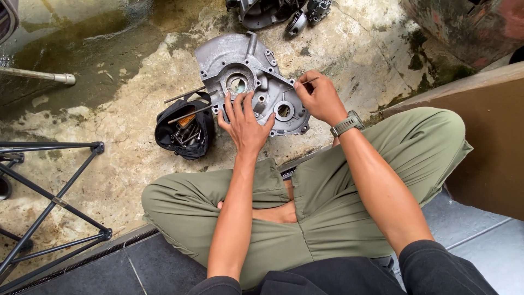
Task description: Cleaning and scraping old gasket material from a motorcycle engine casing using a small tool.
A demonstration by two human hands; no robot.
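Left hand: the left hand (244, 121) is laid flat, fingers spread and released, on the lower edge of the engine casing (248, 76).
Right hand: the right hand (319, 97) is pinched around a thin metal pick (303, 83), its tip set against the casing's right side.
Engine casing: a grey cast-metal cover, laid on the wet concrete floor (125, 49) just ahead of the crossed legs.
Nearby: an open black tool bag (183, 131) is placed just left of the casing; more engine parts (275, 12) are seen beyond it.
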